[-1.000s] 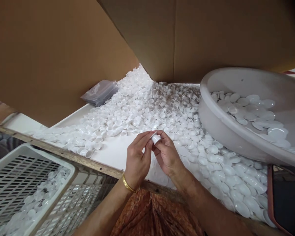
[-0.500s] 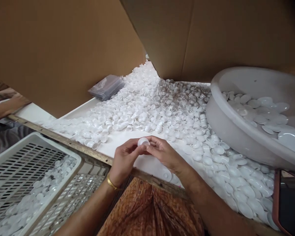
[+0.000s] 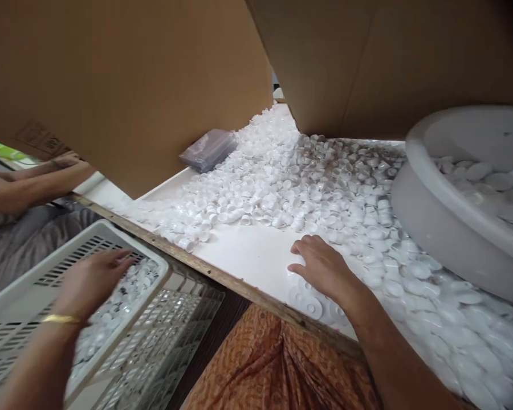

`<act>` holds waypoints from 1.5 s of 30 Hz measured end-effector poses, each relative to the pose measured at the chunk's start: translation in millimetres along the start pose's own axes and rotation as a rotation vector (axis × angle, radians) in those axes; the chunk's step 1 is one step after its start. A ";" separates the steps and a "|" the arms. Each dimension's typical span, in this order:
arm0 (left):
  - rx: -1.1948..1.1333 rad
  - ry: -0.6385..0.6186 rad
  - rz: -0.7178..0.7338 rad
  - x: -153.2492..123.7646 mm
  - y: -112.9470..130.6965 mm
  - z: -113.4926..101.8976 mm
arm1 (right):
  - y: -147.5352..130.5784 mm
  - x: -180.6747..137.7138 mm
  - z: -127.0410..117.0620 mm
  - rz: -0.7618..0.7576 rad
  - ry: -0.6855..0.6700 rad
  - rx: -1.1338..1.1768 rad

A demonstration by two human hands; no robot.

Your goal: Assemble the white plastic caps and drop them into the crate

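Observation:
My left hand, with a gold bangle on its wrist, hangs over the white slatted crate at the lower left, above the white caps lying in it. Motion smears the hand; its fingers look loosely spread and I see nothing in them. My right hand rests palm down on the white table, fingers curled over flat white discs near the front edge. A wide heap of small white caps covers the table beyond it.
A grey basin holding white discs sits at the right. Brown cardboard walls stand behind the heap, with a plastic bag against them. Another person's arm shows at the far left. The table's wooden edge runs diagonally.
My hands held one white cap together over the table. Now they are apart: the left has swung over the crate without the cap, and the right has dropped onto the discs.

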State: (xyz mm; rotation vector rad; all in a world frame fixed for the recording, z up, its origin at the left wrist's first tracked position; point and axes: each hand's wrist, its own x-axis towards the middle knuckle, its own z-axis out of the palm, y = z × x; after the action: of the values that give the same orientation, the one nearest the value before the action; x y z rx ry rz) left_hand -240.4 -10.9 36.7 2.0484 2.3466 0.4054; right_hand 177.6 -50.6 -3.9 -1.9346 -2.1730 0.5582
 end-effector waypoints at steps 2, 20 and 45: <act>-0.137 -0.029 0.159 -2.2 57.5 19.4 | -4.7 0.7 6.7 -0.065 0.015 0.012; 0.075 -0.365 0.564 10.3 209.4 75.8 | 26.5 -6.1 -18.1 -0.046 -0.191 0.202; -1.101 -0.304 0.319 -53.8 240.5 83.9 | -14.8 7.2 4.6 -0.034 0.189 1.374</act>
State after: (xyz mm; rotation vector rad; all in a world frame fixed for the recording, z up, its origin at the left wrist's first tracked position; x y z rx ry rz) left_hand 16.0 -19.2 -7.0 1.6785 1.1359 1.0033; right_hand 161.3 -45.5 -3.1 -1.0628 -1.0550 1.3003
